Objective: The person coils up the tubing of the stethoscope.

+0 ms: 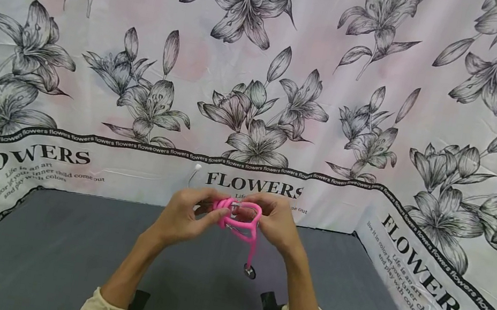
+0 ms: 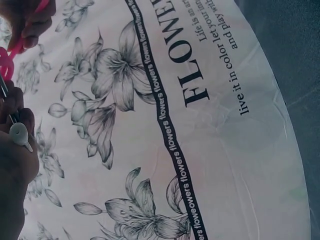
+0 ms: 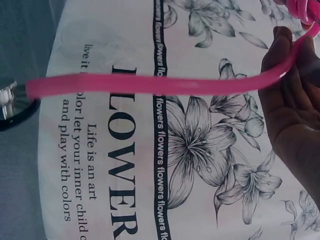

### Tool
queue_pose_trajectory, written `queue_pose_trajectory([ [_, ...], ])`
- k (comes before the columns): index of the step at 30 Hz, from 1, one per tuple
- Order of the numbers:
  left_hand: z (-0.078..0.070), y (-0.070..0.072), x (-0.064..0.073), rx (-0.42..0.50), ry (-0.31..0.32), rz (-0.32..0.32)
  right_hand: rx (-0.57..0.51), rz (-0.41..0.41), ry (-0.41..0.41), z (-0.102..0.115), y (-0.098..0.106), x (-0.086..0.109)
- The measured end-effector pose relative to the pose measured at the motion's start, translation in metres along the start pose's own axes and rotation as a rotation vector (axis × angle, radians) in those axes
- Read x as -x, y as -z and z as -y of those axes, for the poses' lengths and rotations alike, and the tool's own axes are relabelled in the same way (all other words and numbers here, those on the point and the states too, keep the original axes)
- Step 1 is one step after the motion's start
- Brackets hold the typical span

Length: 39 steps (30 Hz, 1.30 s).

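A pink stethoscope (image 1: 244,225) is held up in front of me, its tubing wound into a coil around the metal ear tubes. My left hand (image 1: 185,215) grips the coil between thumb and fingers. One white eartip (image 1: 198,167) sticks out above that hand; the left wrist view shows the eartip (image 2: 19,133) close up at the end of its metal tube. My right hand (image 1: 280,224) pinches the tubing at the loop on the other side. From there a length of pink tubing (image 3: 150,84) hangs down to the round chestpiece (image 1: 249,271), which dangles over the table.
The dark grey tabletop (image 1: 68,246) spreads below both hands. White flower-printed cloth (image 1: 257,97) rises behind it and along both sides. Black devices are worn at the left wrist (image 1: 138,304) and the right wrist (image 1: 270,306).
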State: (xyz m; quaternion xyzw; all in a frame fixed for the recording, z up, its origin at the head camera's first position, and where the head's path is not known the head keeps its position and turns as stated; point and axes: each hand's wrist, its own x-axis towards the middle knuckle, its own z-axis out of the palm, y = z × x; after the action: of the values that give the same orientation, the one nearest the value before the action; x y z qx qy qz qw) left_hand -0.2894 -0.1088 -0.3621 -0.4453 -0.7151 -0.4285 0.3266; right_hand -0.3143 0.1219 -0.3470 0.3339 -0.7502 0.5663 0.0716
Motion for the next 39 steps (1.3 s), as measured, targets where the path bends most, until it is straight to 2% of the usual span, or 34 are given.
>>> queue_pose_trajectory([
  [3, 0.001, 0.000, 0.000, -0.039, 0.005, -0.064, -0.029, 0.035, -0.043, 0.001, -0.002, 0.001],
  [5, 0.001, 0.000, -0.001, -0.062, 0.010, -0.107, -0.088, 0.073, -0.054, 0.002, -0.003, 0.001],
  [10, 0.000, 0.001, -0.002, -0.070, 0.032, -0.202, -0.213, 0.163, -0.010, 0.003, -0.005, 0.002],
  [14, -0.001, 0.000, -0.004, -0.084, 0.077, -0.267, -0.233, 0.216, 0.028, 0.002, -0.008, 0.001],
  [20, -0.002, -0.003, -0.007, -0.171, 0.119, -0.336, -0.283, 0.287, 0.048, 0.003, -0.010, 0.001],
  [26, -0.003, -0.005, -0.007, -0.222, 0.140, -0.366, -0.326, 0.293, -0.007, 0.005, -0.011, 0.001],
  [33, 0.002, -0.005, -0.005, -0.317, 0.146, -0.411, -0.258, 0.276, -0.139, 0.006, -0.017, 0.000],
  [39, 0.007, -0.005, -0.002, -0.418, 0.196, -0.422, -0.073, 0.321, -0.120, 0.011, -0.020, 0.001],
])
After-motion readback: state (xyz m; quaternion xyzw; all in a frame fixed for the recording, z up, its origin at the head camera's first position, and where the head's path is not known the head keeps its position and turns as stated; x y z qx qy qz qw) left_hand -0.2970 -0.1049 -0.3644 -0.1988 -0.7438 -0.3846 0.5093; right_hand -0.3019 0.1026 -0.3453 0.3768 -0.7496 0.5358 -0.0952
